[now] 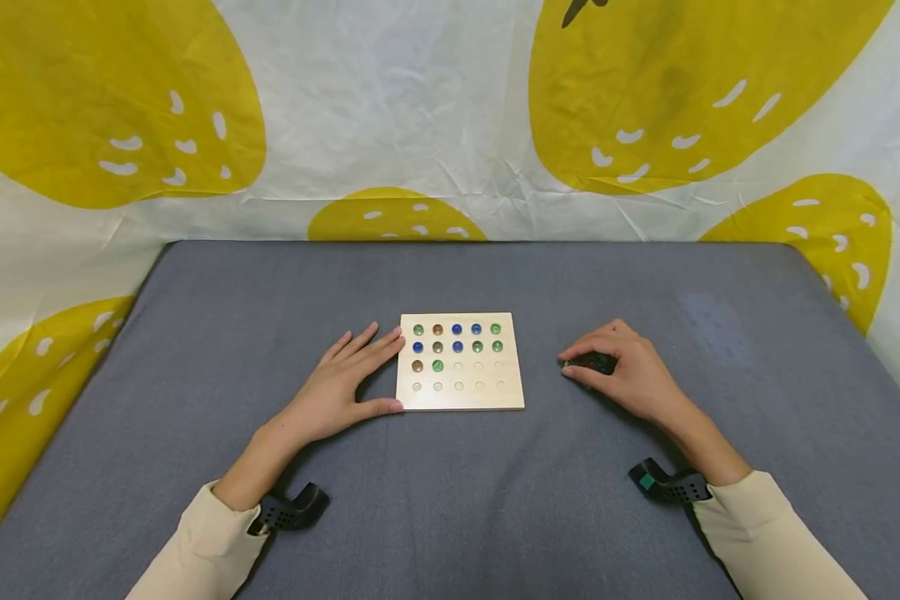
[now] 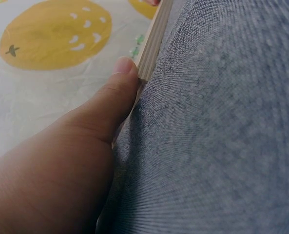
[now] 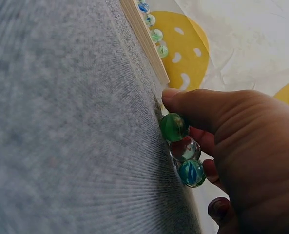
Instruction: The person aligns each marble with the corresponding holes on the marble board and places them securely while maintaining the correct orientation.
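Note:
A square wooden board (image 1: 461, 402) lies mid-table, with green, blue and brown marbles (image 1: 457, 337) filling its far rows and two more in the third row. My left hand (image 1: 348, 379) lies flat beside it. Its straight fingers touch the left edge, and the thumb (image 2: 119, 92) presses the board's near corner (image 2: 151, 46). To the right of the board, my right hand (image 1: 633, 371) is cupped on the cloth, thumb and fingers curled round a small cluster of loose marbles (image 1: 589, 362). A green marble (image 3: 173, 126), a red-white marble (image 3: 184, 148) and a blue marble (image 3: 191, 173) show under it.
Grey cloth (image 1: 450, 500) covers the table. A white backdrop with big yellow shapes (image 1: 105, 100) rises behind and at both sides. Black wrist mounts (image 1: 292, 510) sit at the cuffs of the cream sleeves.

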